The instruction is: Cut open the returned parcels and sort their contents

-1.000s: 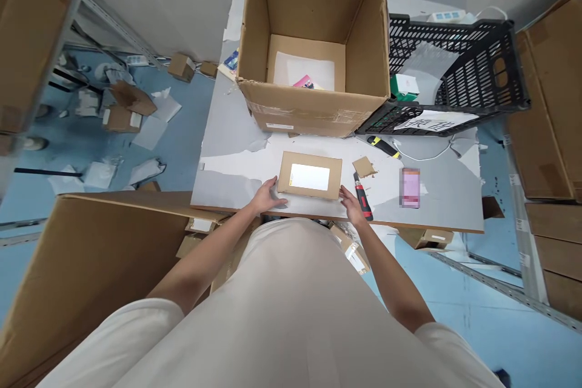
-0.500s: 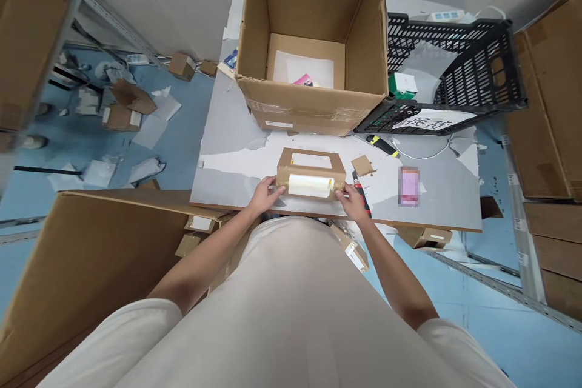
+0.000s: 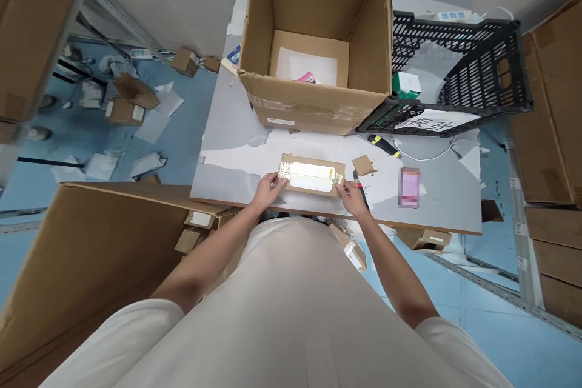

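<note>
Between my two hands is a small brown cardboard box [image 3: 313, 189], one long face with a white label and shiny tape turned up toward me. My left hand [image 3: 269, 188] grips its left end, thumb on the near face. At the right end my right hand [image 3: 351, 196] pinches the corner with thumb and fingers. A red and black utility knife [image 3: 361, 189] lies on the table beside my right hand, partly hidden by it. Just beyond it rests a torn scrap of cardboard [image 3: 364, 165].
A large open carton [image 3: 318, 103] stands at the back of the table [image 3: 227, 163], paper inside. To its right is a black plastic crate [image 3: 504, 94] holding a green and white box [image 3: 406, 85]. A yellow-black cutter [image 3: 383, 145] and a pink phone-like item [image 3: 410, 187] lie at right.
The small box has tipped in my hands, so its labelled face now points more upward and the top face has turned out of sight. Both hands keep their hold.
</note>
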A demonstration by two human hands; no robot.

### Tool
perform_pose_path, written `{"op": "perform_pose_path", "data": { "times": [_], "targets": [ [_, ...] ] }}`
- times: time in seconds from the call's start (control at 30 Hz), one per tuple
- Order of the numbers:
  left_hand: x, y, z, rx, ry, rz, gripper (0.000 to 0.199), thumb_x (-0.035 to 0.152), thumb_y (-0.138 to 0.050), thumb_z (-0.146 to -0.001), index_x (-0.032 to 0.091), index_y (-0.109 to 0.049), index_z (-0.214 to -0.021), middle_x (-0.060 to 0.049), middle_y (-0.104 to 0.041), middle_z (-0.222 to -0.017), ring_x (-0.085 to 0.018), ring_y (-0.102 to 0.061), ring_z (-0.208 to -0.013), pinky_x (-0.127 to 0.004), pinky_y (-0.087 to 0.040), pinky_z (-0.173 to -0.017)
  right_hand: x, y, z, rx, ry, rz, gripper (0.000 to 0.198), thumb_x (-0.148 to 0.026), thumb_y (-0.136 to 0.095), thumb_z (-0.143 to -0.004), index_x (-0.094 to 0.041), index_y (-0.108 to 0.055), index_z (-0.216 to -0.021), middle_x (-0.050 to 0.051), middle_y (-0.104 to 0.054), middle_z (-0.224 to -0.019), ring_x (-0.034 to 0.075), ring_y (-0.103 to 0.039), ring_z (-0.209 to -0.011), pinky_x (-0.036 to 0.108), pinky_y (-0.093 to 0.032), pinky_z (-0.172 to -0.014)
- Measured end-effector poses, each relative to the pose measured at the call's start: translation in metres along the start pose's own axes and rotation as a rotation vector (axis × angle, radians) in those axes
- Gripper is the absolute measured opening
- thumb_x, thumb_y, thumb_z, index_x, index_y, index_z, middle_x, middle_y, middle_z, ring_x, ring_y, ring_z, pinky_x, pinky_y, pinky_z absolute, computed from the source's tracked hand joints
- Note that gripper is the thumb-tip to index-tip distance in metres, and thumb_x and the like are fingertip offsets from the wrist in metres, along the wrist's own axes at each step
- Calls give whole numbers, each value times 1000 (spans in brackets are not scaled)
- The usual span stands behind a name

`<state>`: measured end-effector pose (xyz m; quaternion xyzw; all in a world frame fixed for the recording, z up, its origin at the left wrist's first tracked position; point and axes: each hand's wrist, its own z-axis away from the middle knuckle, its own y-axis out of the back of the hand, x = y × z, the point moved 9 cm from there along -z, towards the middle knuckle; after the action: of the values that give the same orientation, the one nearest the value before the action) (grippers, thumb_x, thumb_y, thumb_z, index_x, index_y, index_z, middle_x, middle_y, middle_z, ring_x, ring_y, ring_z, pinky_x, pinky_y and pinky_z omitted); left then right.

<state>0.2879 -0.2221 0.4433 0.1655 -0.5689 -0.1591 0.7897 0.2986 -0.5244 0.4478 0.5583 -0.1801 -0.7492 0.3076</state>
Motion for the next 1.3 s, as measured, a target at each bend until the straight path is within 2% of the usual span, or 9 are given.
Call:
{"op": "perform_pose_path", "data": {
  "times": [0.17,0.27,0.5,0.63,0.8,0.93,1.1,1.2,1.3],
  "targets": [
    [-9,-6,6,-111,-20,45,77,48,-71,-66,17,-50,-133,-13,-52,-126,-28,-52,-116,-40,-47,-94,28,-10,9,6,-97,-404,47,-41,-42,-84,-26,-56,-127,7,-58,-121,21,-58,-105,40,-48,-92],
    [-19,-12,4,-145,-32,33,75,46,-73,-63,18,-53,-129,-12,-55,-128,-30,-52,-118,-44,-44,-99,35,-24,13,-36,-97,-414,57,-30,-56,-72,-26,-53,-129,7,-55,-128,22,-56,-111,42,-46,-95],
    [-18,-6,-9,-84,-44,51,51,52,-56,-77,15,-65,-110,-10,-66,-107,-24,-62,-97,-37,-50,-88,19,-17,0,-14,-23,-243,33,-50,-53,-80,-21,-64,-92,8,-64,-98,23,-59,-95,38,-47,-88],
    [-12,3,-22,-20,-12,-92,47,55,-46,-83,16,-70,-96,-10,-69,-96,-24,-62,-89,-37,-47,-86,16,-11,-11,6,-35,-21,46,-61,-38,-86,-23,-55,-66,8,-60,-77,25,-58,-82,39,-45,-82],
    [-16,-3,-42,-17,29,-155,48,56,-42,-84,18,-70,-78,-9,-69,-82,-26,-61,-86,-37,-44,-85,20,-21,-24,31,-98,-4,51,-64,-34,-87,-23,-54,-62,12,-61,-75,26,-59,-81,40,-44,-82],
    [-28,-6,-47,-40,62,-116,49,58,-44,-83,17,-68,-71,-9,-68,-76,-26,-62,-84,-37,-45,-82,28,-23,-26,27,-120,-37,52,-63,-37,-86,-20,-63,-73,13,-66,-82,27,-61,-87,40,-45,-86],
    [-55,-4,-32,-83,115,47,53,50,-37,-87,12,-64,-111,-12,-69,-104,-22,-65,-87,-38,-51,-81,46,-24,-5,1,-115,-190,47,-44,-34,-90,-18,-61,-119,10,-67,-108,22,-63,-95,43,-48,-91],
    [-69,-10,-16,-124,121,105,57,42,-56,-75,11,-57,-123,-15,-64,-118,-24,-65,-98,-41,-50,-91,48,-34,10,-52,-37,-220,59,-29,-52,-77,-21,-47,-136,11,-55,-131,23,-58,-111,44,-45,-98],
    [-69,-21,-1,-186,76,175,68,37,-71,-61,13,-58,-123,-13,-63,-122,-28,-59,-112,-44,-44,-101,42,-50,19,-131,17,-185,67,-24,-59,-72,-22,-44,-137,10,-54,-130,25,-54,-116,46,-44,-99]
  ]
}}
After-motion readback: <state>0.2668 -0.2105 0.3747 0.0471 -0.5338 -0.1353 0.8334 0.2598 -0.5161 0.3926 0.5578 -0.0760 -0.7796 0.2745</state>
